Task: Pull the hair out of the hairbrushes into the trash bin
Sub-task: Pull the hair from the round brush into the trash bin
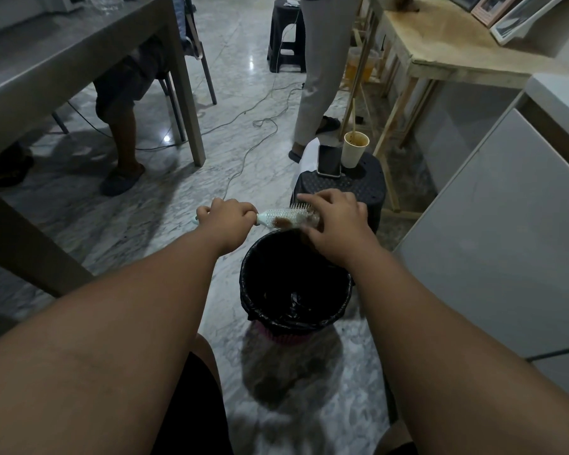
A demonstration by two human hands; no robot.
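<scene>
Above the trash bin (247,284), the left hand (225,221) is gripping the hairbrush (276,215) by its handle while the right hand (334,224) is curling its fingers over the bristled end, where a clump of brown hair (281,223) is clinging, so the clearing looks only partway done.

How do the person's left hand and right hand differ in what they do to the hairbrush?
The left hand grips the hairbrush by its handle, beside the trash bin; the right hand curls over the bristled head, above the bin's far rim. Both hold the same brush.
</scene>
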